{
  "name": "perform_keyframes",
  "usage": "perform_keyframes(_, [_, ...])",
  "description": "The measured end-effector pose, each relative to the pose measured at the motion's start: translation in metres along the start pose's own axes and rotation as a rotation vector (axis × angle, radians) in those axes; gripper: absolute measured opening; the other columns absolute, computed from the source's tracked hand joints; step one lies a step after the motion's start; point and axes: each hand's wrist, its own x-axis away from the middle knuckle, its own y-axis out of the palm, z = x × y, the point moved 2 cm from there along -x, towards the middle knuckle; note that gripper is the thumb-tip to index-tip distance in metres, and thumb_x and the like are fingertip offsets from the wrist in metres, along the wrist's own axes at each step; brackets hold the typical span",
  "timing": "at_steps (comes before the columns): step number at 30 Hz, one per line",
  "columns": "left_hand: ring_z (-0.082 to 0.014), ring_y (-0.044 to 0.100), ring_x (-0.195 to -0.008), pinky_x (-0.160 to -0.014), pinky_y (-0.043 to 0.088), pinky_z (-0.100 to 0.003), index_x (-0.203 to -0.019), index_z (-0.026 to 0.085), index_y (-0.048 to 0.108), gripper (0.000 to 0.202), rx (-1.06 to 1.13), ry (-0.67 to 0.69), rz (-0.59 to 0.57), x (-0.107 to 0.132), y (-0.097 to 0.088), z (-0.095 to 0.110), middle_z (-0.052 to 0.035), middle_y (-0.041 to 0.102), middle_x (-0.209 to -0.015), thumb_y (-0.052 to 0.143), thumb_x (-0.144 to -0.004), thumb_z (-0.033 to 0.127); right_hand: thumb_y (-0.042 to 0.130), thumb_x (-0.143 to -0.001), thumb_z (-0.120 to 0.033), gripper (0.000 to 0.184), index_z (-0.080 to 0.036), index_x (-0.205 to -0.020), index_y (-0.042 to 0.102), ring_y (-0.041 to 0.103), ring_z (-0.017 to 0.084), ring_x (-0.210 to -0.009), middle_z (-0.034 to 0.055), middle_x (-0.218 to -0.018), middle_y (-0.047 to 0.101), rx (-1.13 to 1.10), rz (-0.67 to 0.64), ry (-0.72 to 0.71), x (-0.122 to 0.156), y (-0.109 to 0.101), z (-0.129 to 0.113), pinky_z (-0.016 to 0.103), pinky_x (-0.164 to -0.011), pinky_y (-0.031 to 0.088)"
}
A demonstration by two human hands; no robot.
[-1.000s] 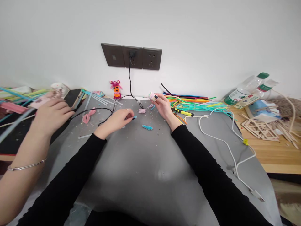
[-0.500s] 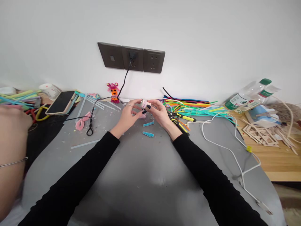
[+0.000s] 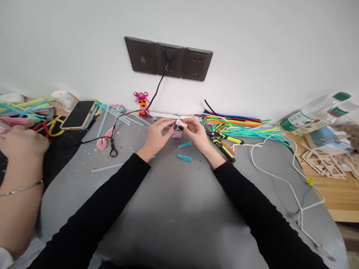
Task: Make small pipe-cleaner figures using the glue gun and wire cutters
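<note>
My left hand [image 3: 157, 136] and my right hand [image 3: 198, 134] meet over the far middle of the grey mat [image 3: 174, 209], both pinching a small pink and white craft piece [image 3: 181, 123] between their fingertips. Just below the hands lie two short turquoise pieces [image 3: 184, 145] [image 3: 184, 158] and a pale pink piece [image 3: 177, 135]. Both my sleeves are black.
A bundle of coloured pipe cleaners [image 3: 238, 127] and yellow-handled pliers [image 3: 224, 144] lie right of my hands. A white cable [image 3: 283, 175] crosses the mat. A black cable [image 3: 123, 125] runs from the wall socket [image 3: 168, 59]. Another person's hand [image 3: 24, 144] works at the left near a phone [image 3: 78, 114]. A small figure [image 3: 141, 102] stands at the wall. Bottles [image 3: 311, 114] and wooden sticks [image 3: 325, 162] are at the right.
My left hand left the mat and joined my right hand on the small pink piece. The other person's hand drew back to the left. The view shifted slightly.
</note>
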Motion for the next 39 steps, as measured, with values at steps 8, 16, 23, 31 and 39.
perform_keyframes(8, [-0.0191,0.073,-0.103,-0.095,0.059,-0.034,-0.117,0.02,0.075,0.028,-0.153,0.066,0.021,0.002,0.006,0.003,-0.0074,0.076,-0.116,0.054,-0.098,0.019,0.093,-0.071,-0.039,0.037,-0.027,-0.097,0.069,0.066,0.021,-0.099,0.0023,-0.102,0.071,0.013,0.008,0.006,0.0,0.002,0.001,0.036,-0.096,0.057])
perform_keyframes(16, [-0.0204,0.074,-0.1,-0.094,0.059,-0.035,-0.111,0.019,0.076,0.026,-0.201,0.101,0.069,0.003,0.01,0.0,-0.0076,0.078,-0.111,0.054,-0.098,0.019,0.088,-0.075,-0.046,0.038,-0.025,-0.097,0.065,0.066,0.018,-0.094,0.0018,-0.096,0.07,0.081,-0.006,-0.028,0.001,0.003,0.004,0.031,-0.086,0.057])
perform_keyframes(23, [-0.0201,0.074,-0.102,-0.097,0.06,-0.036,-0.148,0.02,0.058,0.046,0.049,0.053,0.059,0.004,0.01,-0.005,-0.0087,0.077,-0.117,0.051,-0.104,0.029,0.088,-0.074,-0.054,0.046,-0.024,-0.097,0.061,0.069,0.018,-0.099,0.0031,-0.1,0.071,0.082,0.012,-0.053,-0.003,-0.002,0.01,0.032,-0.091,0.056])
perform_keyframes(31, [-0.0248,0.069,-0.114,-0.089,0.062,-0.036,-0.142,0.022,0.061,0.05,0.179,-0.059,-0.089,0.001,0.01,-0.007,-0.0141,0.067,-0.137,0.064,-0.099,0.049,0.091,-0.072,-0.054,0.064,-0.028,-0.116,0.052,0.071,0.016,-0.082,-0.0023,-0.093,0.075,-0.103,-0.055,0.084,-0.001,-0.001,0.011,0.033,-0.081,0.059])
perform_keyframes(39, [-0.0249,0.07,-0.115,-0.094,0.061,-0.038,-0.13,0.02,0.069,0.042,0.267,-0.099,-0.069,-0.001,0.011,-0.006,-0.0119,0.072,-0.131,0.067,-0.096,0.046,0.09,-0.073,-0.057,0.059,-0.027,-0.114,0.06,0.071,0.017,-0.082,-0.0012,-0.089,0.075,-0.143,-0.107,0.109,0.002,0.002,0.003,0.034,-0.081,0.06])
